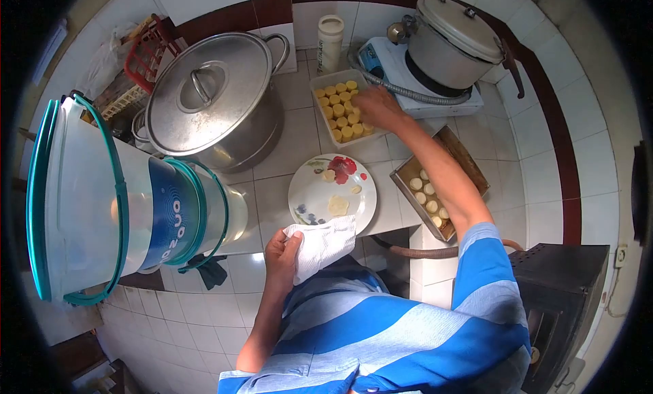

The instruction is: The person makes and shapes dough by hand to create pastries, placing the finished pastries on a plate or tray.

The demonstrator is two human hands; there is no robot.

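A folded white paper towel (323,244) is gripped between the thumb and fingers of my left hand (281,256), near the front edge of the counter. Just beyond it lies a white plate (296,193) with a red flower pattern, holding several flat pale pieces. My right hand (379,110) reaches across to the right side of a rectangular plastic container (318,86). Rows of short yellow cylinders (338,110) fill that container. The fingers of my right hand are curled downward there, and what they hold, if anything, is hidden.
To the right, a metal tray (408,190) holds several pale round pieces under my forearm. A large lidded pot (204,101) and plastic buckets (143,203) stand left. Behind are a pressure cooker (452,44) on a stove (442,108) and a tall container (330,44).
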